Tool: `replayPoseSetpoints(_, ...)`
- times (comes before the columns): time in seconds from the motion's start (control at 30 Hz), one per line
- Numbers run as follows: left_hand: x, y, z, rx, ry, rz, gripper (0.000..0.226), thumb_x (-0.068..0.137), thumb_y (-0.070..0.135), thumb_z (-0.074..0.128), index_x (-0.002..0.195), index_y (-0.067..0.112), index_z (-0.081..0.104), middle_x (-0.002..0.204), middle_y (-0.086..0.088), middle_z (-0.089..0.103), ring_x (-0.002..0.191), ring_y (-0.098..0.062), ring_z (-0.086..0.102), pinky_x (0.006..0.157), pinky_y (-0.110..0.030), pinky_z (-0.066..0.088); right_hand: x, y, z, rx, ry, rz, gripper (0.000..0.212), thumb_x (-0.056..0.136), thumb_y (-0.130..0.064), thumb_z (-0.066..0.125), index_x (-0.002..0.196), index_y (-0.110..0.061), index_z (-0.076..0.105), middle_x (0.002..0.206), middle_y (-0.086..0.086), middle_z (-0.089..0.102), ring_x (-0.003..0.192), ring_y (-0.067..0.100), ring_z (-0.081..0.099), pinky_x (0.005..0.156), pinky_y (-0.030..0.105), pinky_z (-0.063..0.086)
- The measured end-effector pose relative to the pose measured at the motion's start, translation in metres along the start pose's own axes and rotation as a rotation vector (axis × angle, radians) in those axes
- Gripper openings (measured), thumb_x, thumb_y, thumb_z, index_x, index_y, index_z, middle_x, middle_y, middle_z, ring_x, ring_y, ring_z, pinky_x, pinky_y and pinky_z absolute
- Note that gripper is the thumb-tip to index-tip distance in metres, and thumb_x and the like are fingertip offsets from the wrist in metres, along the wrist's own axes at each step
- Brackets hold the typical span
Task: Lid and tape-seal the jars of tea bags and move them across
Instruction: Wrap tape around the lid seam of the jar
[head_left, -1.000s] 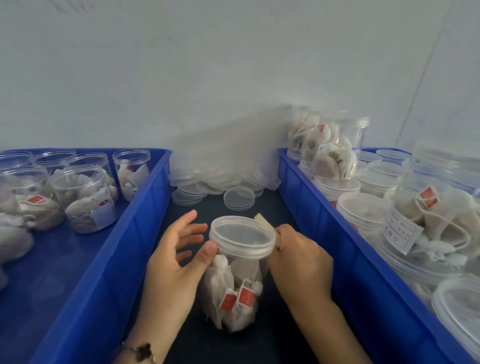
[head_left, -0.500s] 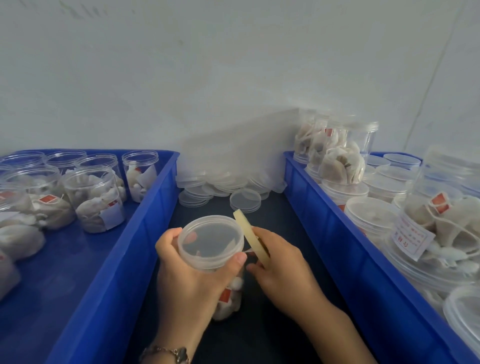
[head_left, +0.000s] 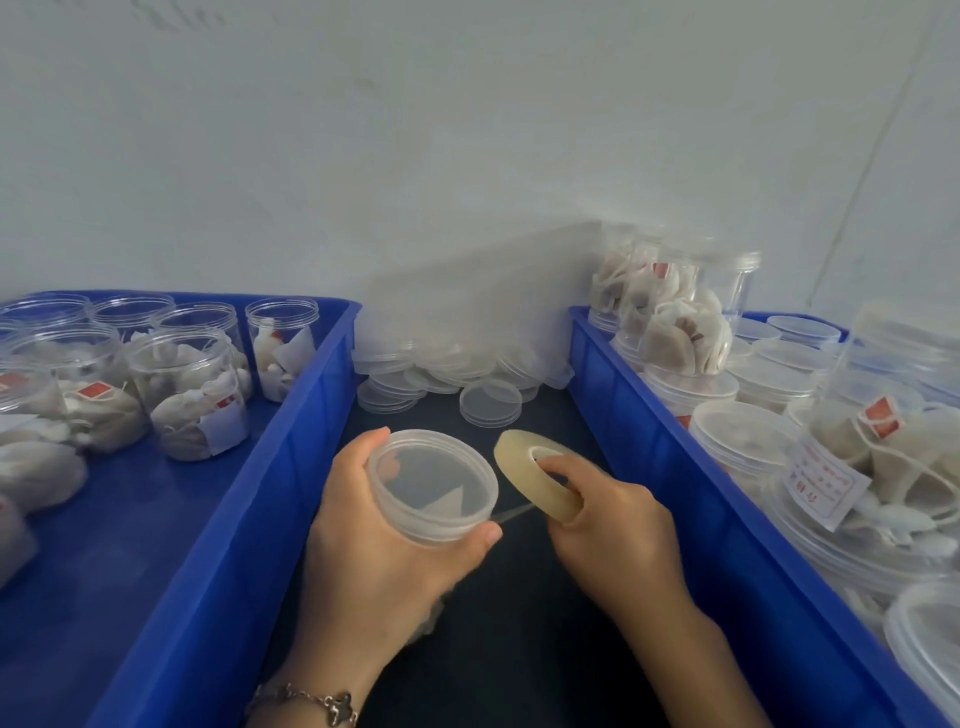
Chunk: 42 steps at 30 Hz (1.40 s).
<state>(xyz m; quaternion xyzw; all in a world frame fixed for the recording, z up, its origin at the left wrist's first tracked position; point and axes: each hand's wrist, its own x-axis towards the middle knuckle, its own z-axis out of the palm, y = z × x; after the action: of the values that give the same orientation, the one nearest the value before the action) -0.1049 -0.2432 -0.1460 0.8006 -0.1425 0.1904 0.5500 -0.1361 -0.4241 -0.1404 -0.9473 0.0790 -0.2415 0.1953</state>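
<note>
Now the left hand (head_left: 384, 561) grips the lifted jar (head_left: 434, 486), the right hand (head_left: 608, 525) pulling the tape roll (head_left: 537, 480) away.

— Left hand (head_left: 384, 561)?
— Wrapped round a lidded jar (head_left: 432, 486), tilted toward the camera.
— Right hand (head_left: 608, 525)?
— Finger through a tape roll (head_left: 537, 480), a strip stretched across to the jar's rim.
— Around them?
— Blue bins (head_left: 291, 467) either side; loose lids (head_left: 491, 401) piled behind.

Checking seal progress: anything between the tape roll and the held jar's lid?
Head view: a thin tape strip spans from the tape roll to the lid rim.
</note>
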Motion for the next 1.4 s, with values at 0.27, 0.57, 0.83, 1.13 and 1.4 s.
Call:
replayPoseSetpoints(0.27,0.001,0.008,-0.006,-0.313,-0.206,-0.096,0.085,0.030,0.062,0.075,0.108,0.034,0.054,0.098,0.031,0.063,0.088,0.009,0.062,0.067,-0.005,0.046,0.003,-0.006,-0.002,0.042,-0.049,-0.008,0.049,0.082,-0.037,0.066,0.124,-0.045,0.042,0.074,-0.018,0.051,0.066,0.003,0.053,0.057,0.020,0.039)
replayPoseSetpoints(0.57,-0.002,0.013,-0.004,-0.495,-0.489,-0.176,0.116,0.017,0.075,0.079,0.119,0.026,0.053,0.104,0.011,0.071,0.095,-0.005,0.067,0.071,-0.012,0.050,0.001,-0.011,-0.004,-0.022,-0.117,-0.021,0.040,0.086,-0.044,0.056,0.125,-0.040,0.044,0.095,-0.011,0.065,0.082,0.012,0.058,0.066,0.026,0.041)
replayPoseSetpoints(0.83,0.000,0.011,-0.003,-0.396,-0.370,-0.232,0.109,0.017,0.088,0.066,0.108,0.031,0.048,0.102,0.010,0.065,0.088,0.004,0.064,0.063,-0.011,0.049,-0.003,-0.018,-0.002,-0.056,-0.096,-0.037,0.021,0.095,-0.029,0.040,0.115,-0.035,0.045,0.090,-0.010,0.059,0.082,0.018,0.059,0.065,0.028,0.042)
replayPoseSetpoints(1.13,-0.007,0.022,0.002,-0.367,-0.192,-0.164,0.070,0.042,0.067,0.070,0.106,0.049,0.050,0.100,0.022,0.061,0.087,0.011,0.061,0.065,-0.008,0.047,-0.009,-0.027,-0.002,0.049,-0.140,-0.107,0.036,0.094,-0.024,0.038,0.123,-0.040,0.022,0.111,-0.009,0.054,0.092,0.021,0.056,0.071,0.036,0.044)
replayPoseSetpoints(1.4,-0.008,0.010,0.001,-0.046,0.108,-0.009,0.061,0.043,0.068,0.071,0.095,0.046,0.048,0.093,0.031,0.058,0.089,0.019,0.052,0.058,-0.004,0.042,-0.004,-0.014,-0.013,0.255,-0.242,-0.093,0.064,0.082,-0.047,0.057,0.130,-0.061,0.017,0.092,-0.030,0.047,0.090,0.001,0.052,0.073,0.022,0.043)
